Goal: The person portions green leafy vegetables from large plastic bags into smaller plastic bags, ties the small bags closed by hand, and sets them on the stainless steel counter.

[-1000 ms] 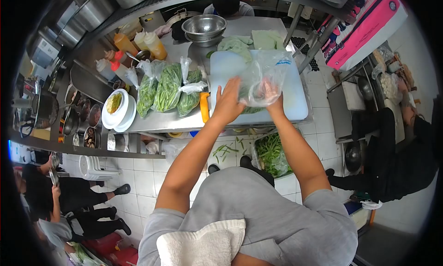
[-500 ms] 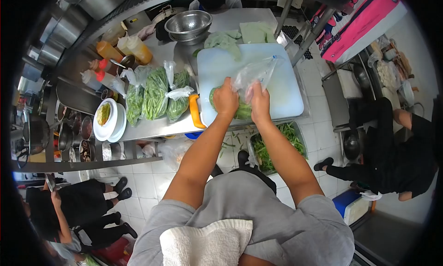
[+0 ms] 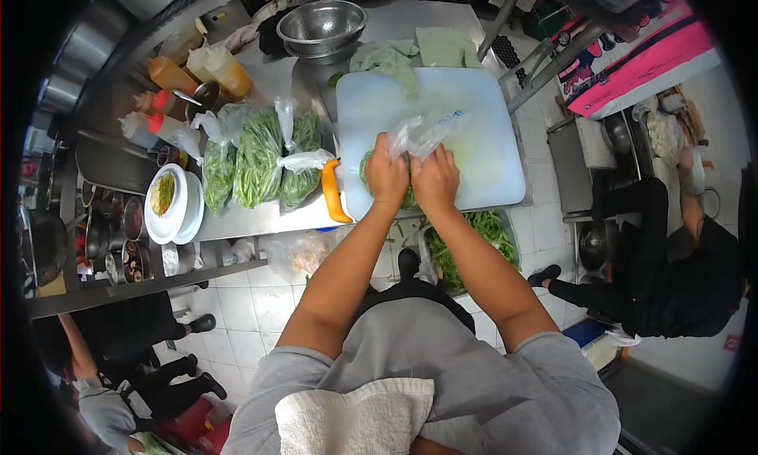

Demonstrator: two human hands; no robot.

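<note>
Over the near left part of a pale cutting board (image 3: 482, 167), both fists grip the gathered neck of a clear plastic bag (image 3: 431, 135). My left hand (image 3: 387, 176) is closed on its left side, and my right hand (image 3: 435, 178) is closed right beside it. The bag's loose open end sticks up and away past my knuckles. Green vegetables (image 3: 366, 169) show in the bag's body, mostly hidden under my hands. An orange handle (image 3: 332, 190) of some tool lies just left of the board.
Several tied bags of cut greens (image 3: 259, 156) lie left of the board. Beyond are metal colanders (image 3: 322, 27), a green cloth (image 3: 384, 60) and squeeze bottles (image 3: 227, 69). Stacked white plates (image 3: 189, 210) sit at left. Below the counter stands a tub of greens (image 3: 485, 238). Co-workers (image 3: 671, 257) stand on both sides.
My right hand has moved left, close against my left hand. The bag's spread upper part is now bunched and narrower between my fists.
</note>
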